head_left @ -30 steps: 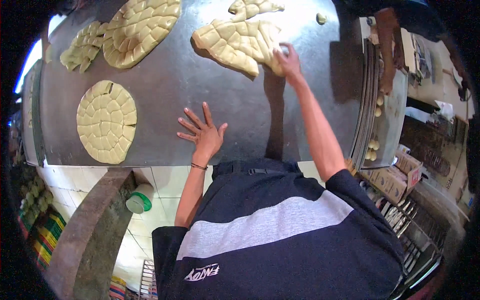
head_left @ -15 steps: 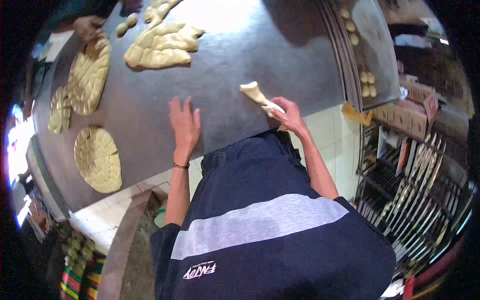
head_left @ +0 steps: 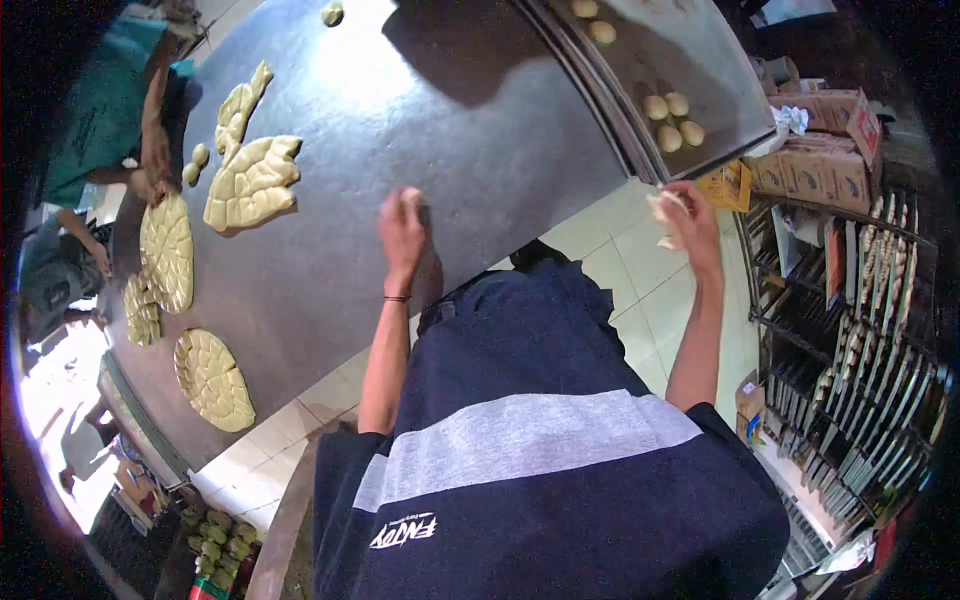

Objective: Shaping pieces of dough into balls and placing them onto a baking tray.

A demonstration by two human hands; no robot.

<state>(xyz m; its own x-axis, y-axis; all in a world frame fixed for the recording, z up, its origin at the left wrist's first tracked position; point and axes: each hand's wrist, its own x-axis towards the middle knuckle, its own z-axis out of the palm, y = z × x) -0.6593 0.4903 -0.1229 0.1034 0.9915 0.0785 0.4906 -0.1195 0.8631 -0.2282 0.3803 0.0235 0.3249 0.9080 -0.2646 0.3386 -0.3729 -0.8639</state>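
My right hand [head_left: 698, 232] is closed around a pale piece of dough [head_left: 664, 208], held off the table beside the near corner of the stacked trays. Parts of the dough stick out between thumb and fingers; the rest is hidden in the grip. Over the near part of the dark metal table [head_left: 480, 190], my left hand [head_left: 403, 240] has its fingers curled in. Whether anything is inside it cannot be made out. To the left lie two round dough slabs [head_left: 214, 380] marked into pieces, and a torn, irregular dough sheet [head_left: 252, 185].
Several round dough balls [head_left: 668, 138] sit on the top tray [head_left: 715, 60] at the table's right end. Cardboard boxes [head_left: 810, 165] and a rack of trays [head_left: 850, 330] stand at right. At far left, a person in green [head_left: 100, 110] reaches toward a dough slab.
My right hand has gone right with the dough, from over the table to past its edge. My left hand moved slightly right, its spread fingers now curled. The view has turned toward the right.
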